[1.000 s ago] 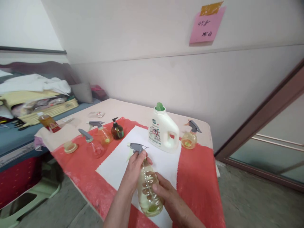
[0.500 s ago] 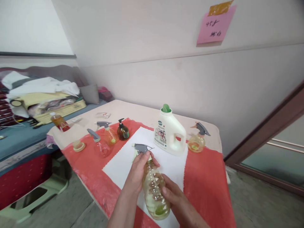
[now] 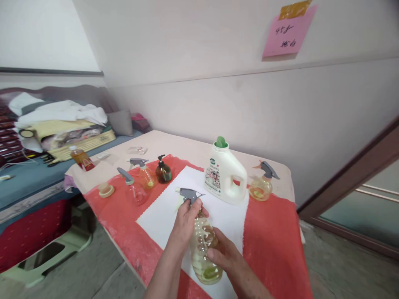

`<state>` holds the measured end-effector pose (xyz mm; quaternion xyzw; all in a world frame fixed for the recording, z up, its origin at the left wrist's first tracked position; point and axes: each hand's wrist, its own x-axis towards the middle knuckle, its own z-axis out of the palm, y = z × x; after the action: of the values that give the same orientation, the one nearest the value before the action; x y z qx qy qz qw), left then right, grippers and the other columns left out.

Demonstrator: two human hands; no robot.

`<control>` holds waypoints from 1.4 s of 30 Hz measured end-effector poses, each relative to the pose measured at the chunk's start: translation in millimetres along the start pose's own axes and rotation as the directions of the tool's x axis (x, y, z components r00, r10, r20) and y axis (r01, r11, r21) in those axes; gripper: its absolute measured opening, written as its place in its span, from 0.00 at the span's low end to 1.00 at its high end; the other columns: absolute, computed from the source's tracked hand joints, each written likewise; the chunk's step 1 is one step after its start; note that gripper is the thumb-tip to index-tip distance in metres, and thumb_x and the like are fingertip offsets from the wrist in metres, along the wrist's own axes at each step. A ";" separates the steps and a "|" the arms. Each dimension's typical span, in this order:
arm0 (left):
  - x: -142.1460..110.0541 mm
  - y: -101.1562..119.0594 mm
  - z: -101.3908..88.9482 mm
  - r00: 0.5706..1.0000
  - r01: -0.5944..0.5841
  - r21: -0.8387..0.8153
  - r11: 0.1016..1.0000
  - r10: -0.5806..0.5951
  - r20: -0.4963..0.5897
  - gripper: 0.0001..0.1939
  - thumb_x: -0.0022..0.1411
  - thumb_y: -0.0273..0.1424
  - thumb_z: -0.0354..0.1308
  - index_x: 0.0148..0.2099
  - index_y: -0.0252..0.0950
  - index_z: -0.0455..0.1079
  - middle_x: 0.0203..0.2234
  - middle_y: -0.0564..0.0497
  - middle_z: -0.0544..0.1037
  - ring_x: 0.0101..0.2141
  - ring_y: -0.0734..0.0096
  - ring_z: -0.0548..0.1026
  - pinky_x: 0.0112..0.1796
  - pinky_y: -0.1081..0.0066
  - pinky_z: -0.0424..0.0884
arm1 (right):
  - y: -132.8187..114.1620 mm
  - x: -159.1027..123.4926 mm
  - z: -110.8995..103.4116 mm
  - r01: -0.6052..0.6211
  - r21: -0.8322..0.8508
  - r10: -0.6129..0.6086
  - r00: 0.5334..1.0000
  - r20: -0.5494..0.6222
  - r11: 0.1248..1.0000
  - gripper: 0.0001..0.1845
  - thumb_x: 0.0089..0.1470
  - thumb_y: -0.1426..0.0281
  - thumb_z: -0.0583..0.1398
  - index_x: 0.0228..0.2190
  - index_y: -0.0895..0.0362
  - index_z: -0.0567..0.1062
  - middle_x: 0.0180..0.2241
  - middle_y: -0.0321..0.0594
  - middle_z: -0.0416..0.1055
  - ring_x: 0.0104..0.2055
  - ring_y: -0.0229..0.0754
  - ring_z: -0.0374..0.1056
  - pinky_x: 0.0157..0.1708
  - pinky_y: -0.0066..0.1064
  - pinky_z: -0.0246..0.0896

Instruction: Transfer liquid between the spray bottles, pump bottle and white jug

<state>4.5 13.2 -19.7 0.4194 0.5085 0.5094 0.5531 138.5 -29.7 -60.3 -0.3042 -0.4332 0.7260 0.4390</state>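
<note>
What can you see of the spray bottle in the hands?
The spray bottle looks like clear, yellowish ribbed plastic, greenish at the base, with a gray trigger head and a pale nozzle pointing left. The left hand grips its neck; the right hand holds its body. Whether its base touches anything is unclear.

Panned left a bit vs a second ago, shoving the white jug (image 3: 225,173) and pink note (image 3: 288,34) further right in frame, cutting off more of the glass door (image 3: 358,209) and picking up some dark red slats (image 3: 8,126) at far left. Also nudged the thumb (image 3: 215,255) of the right hand (image 3: 227,251) slightly lower across the spray bottle (image 3: 201,262).
</note>
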 end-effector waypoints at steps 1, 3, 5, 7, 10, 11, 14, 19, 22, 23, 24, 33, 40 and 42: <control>-0.2 0.8 0.4 1.000 0.001 0.017 1.000 -0.001 -0.004 0.22 0.61 0.51 0.54 0.36 0.34 0.71 0.28 0.48 0.75 0.26 0.69 0.70 0.29 0.70 0.68 | 0.8 -0.3 -0.3 0.014 -0.034 -0.014 1.000 -0.007 0.999 0.35 0.41 0.52 0.68 0.48 0.55 0.71 0.43 0.45 0.75 0.47 0.55 0.69 0.49 0.47 0.61; -0.5 2.6 1.7 0.999 -0.014 0.070 0.997 0.016 -0.028 0.22 0.61 0.51 0.53 0.33 0.35 0.70 0.28 0.48 0.75 0.27 0.69 0.71 0.31 0.70 0.68 | 3.1 -1.7 -1.4 0.035 -0.145 -0.043 0.998 -0.050 0.989 0.35 0.42 0.52 0.67 0.49 0.54 0.69 0.44 0.45 0.74 0.47 0.54 0.69 0.48 0.46 0.62; -0.8 3.8 3.5 0.997 -0.032 0.130 0.991 0.040 -0.061 0.22 0.62 0.50 0.52 0.31 0.35 0.69 0.28 0.47 0.75 0.29 0.69 0.72 0.34 0.70 0.67 | 5.6 -3.5 -3.1 0.014 -0.277 -0.054 0.989 -0.139 0.961 0.37 0.43 0.52 0.67 0.51 0.53 0.67 0.46 0.45 0.73 0.47 0.54 0.68 0.48 0.45 0.61; -1.0 3.7 4.7 0.995 -0.040 0.156 0.987 0.054 -0.087 0.22 0.63 0.49 0.52 0.30 0.35 0.69 0.28 0.47 0.76 0.30 0.69 0.72 0.35 0.71 0.66 | 7.2 -4.8 -5.3 -0.026 -0.357 -0.047 0.980 -0.193 0.934 0.39 0.43 0.52 0.67 0.53 0.53 0.64 0.47 0.45 0.72 0.48 0.53 0.68 0.49 0.45 0.60; -1.0 2.0 4.1 0.997 -0.021 0.073 0.997 0.027 -0.074 0.21 0.61 0.49 0.54 0.32 0.35 0.70 0.27 0.48 0.76 0.27 0.70 0.71 0.32 0.71 0.66 | 4.4 -6.0 -6.8 -0.002 -0.262 -0.032 0.992 -0.124 0.965 0.39 0.42 0.49 0.67 0.52 0.53 0.65 0.47 0.46 0.72 0.49 0.54 0.67 0.50 0.45 0.59; -1.0 1.5 3.4 0.998 -0.010 0.001 1.000 0.010 -0.054 0.20 0.61 0.49 0.55 0.33 0.35 0.70 0.28 0.49 0.76 0.26 0.70 0.71 0.30 0.71 0.66 | 1.8 -6.8 -6.1 0.008 -0.192 -0.026 0.995 -0.095 0.981 0.38 0.43 0.49 0.66 0.51 0.54 0.66 0.47 0.47 0.72 0.49 0.54 0.67 0.51 0.46 0.58; -1.1 1.4 1.7 0.999 0.038 -0.270 0.962 -0.031 0.031 0.18 0.59 0.47 0.58 0.38 0.36 0.70 0.28 0.49 0.76 0.24 0.72 0.71 0.27 0.72 0.66 | -8.5 -10.2 -0.1 0.002 0.019 -0.002 1.000 -0.022 1.000 0.34 0.45 0.50 0.64 0.50 0.54 0.68 0.47 0.47 0.72 0.50 0.55 0.67 0.51 0.47 0.58; -1.5 1.5 3.1 0.995 0.061 -0.345 0.937 -0.031 0.090 0.17 0.59 0.44 0.59 0.38 0.35 0.71 0.27 0.48 0.77 0.28 0.69 0.74 0.28 0.72 0.68 | -12.6 -11.1 5.3 -0.067 0.150 0.055 0.995 0.078 0.986 0.34 0.43 0.52 0.66 0.49 0.54 0.70 0.42 0.45 0.74 0.45 0.54 0.69 0.45 0.43 0.61; 4.1 0.4 1.0 0.999 -0.026 -0.344 0.939 0.011 -0.045 0.16 0.58 0.44 0.61 0.37 0.34 0.71 0.26 0.49 0.76 0.28 0.69 0.75 0.32 0.71 0.70 | -0.7 -6.8 -3.9 -0.067 0.058 0.064 0.997 0.047 0.996 0.36 0.39 0.54 0.69 0.49 0.53 0.69 0.43 0.44 0.73 0.46 0.53 0.69 0.44 0.42 0.60; 7.6 0.8 -1.7 0.994 -0.063 -0.386 0.921 0.022 -0.109 0.16 0.58 0.43 0.62 0.36 0.34 0.71 0.26 0.50 0.76 0.28 0.70 0.75 0.34 0.70 0.70 | 4.3 -5.6 -7.8 -0.070 -0.010 0.070 0.997 0.025 0.997 0.38 0.37 0.54 0.70 0.49 0.53 0.69 0.44 0.45 0.72 0.46 0.53 0.68 0.45 0.42 0.60; 11.7 1.7 -5.9 0.985 -0.098 -0.437 0.894 0.025 -0.171 0.16 0.57 0.43 0.62 0.36 0.34 0.70 0.25 0.51 0.75 0.28 0.71 0.75 0.36 0.69 0.70 | 9.0 -4.9 -11.1 -0.078 -0.092 0.079 0.997 0.004 0.993 0.40 0.35 0.54 0.71 0.50 0.53 0.68 0.44 0.45 0.71 0.46 0.52 0.67 0.45 0.42 0.60; 31.9 19.4 -79.3 0.695 -0.437 -0.520 0.734 -0.093 -0.713 0.12 0.60 0.39 0.57 0.33 0.36 0.66 0.24 0.53 0.73 0.29 0.74 0.75 0.42 0.69 0.70 | 13.4 -7.8 -14.1 -0.137 -0.516 0.056 0.984 -0.169 0.845 0.43 0.34 0.53 0.70 0.52 0.51 0.66 0.48 0.45 0.70 0.51 0.56 0.64 0.53 0.47 0.53; 28.4 22.9 -86.3 0.663 -0.460 -0.528 0.714 -0.120 -0.739 0.12 0.60 0.40 0.56 0.32 0.36 0.66 0.25 0.54 0.72 0.29 0.74 0.75 0.41 0.69 0.70 | 3.9 1.4 -27.5 -0.146 -0.520 -0.075 0.922 -0.379 0.841 0.37 0.41 0.54 0.66 0.51 0.51 0.61 0.53 0.45 0.67 0.49 0.54 0.65 0.51 0.47 0.57; 29.4 23.7 -83.8 0.676 -0.453 -0.537 0.712 -0.119 -0.727 0.12 0.58 0.40 0.58 0.33 0.36 0.66 0.24 0.54 0.72 0.28 0.74 0.75 0.40 0.69 0.70 | 9.7 4.0 -29.0 -0.131 -0.533 -0.111 0.911 -0.398 0.836 0.37 0.41 0.57 0.65 0.52 0.50 0.59 0.54 0.45 0.66 0.50 0.53 0.65 0.51 0.47 0.59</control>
<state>-82.8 40.9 -11.4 0.0012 0.4140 0.8323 0.3687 157.0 -17.9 -81.9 -0.5657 -0.5185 0.4923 0.4108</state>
